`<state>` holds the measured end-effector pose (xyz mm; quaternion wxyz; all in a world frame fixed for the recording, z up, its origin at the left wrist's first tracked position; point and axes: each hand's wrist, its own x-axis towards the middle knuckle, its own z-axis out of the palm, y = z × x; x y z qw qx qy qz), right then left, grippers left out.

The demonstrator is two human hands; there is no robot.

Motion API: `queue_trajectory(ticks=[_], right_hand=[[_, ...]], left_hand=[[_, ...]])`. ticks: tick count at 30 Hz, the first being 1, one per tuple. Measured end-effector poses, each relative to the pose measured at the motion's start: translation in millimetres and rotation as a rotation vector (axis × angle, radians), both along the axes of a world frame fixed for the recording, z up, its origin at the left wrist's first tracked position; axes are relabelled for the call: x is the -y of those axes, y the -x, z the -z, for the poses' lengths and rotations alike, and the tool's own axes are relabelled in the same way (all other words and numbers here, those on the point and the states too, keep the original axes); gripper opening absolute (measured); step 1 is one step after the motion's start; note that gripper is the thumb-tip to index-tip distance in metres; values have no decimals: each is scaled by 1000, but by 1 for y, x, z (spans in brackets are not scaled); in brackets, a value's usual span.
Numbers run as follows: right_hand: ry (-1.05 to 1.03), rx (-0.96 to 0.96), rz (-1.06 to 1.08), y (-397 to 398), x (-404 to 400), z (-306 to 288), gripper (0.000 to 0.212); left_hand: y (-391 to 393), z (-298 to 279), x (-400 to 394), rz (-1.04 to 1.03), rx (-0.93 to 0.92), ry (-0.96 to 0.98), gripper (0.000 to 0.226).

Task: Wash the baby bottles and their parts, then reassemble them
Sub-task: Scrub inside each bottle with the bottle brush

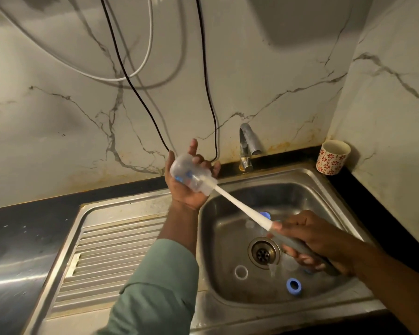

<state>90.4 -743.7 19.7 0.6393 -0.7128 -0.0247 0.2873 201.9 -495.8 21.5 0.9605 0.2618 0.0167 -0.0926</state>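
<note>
My left hand grips a clear baby bottle with blue markings, held tilted above the left rim of the steel sink. My right hand holds the grey handle of a bottle brush; its white stem runs up-left and its head is inside the bottle. In the basin lie a blue screw ring, a clear ring, another blue part behind the brush stem, and a clear piece by the drain.
A chrome tap stands behind the basin. A ribbed drainboard lies left of the sink. A cup with red flowers sits in the back right corner. Black and white cables hang down the marble wall.
</note>
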Motion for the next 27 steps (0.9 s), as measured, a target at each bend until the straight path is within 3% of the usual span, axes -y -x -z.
queue_trajectory(ticks=[3,6,8,11,13,16,18,20,23,27], right_hand=[[97,100,26,-5,12,1,32],[303,443,148,-11,19,8,32],[494,744,140,-16,23,14,29],[643,899,25,-23,20,13,21],[699,859,-85,-24,12,10,20],[695,763,-135,-25,5,-5,27],[698,644,-138,-27,6,-26,34],[670,451,-171,-28,8,-49,39],[655,192,-211,-27,9,-67,29],[588,211,-188,-23,12,-65,25]], left_hand=[[-1,-1,-5,57,-23,-239,61],[-10,10,-21,-153,-262,-557,56],[-6,13,-25,-199,-320,-472,49],[-3,9,-15,-120,-345,-241,78],[-3,3,-6,-140,-362,-155,73],[-5,2,-1,-117,-282,-60,32],[-3,8,0,-68,-249,18,18],[-1,18,3,-70,-201,48,14],[0,27,5,-89,-148,-25,16],[-1,25,3,-130,-160,-69,12]])
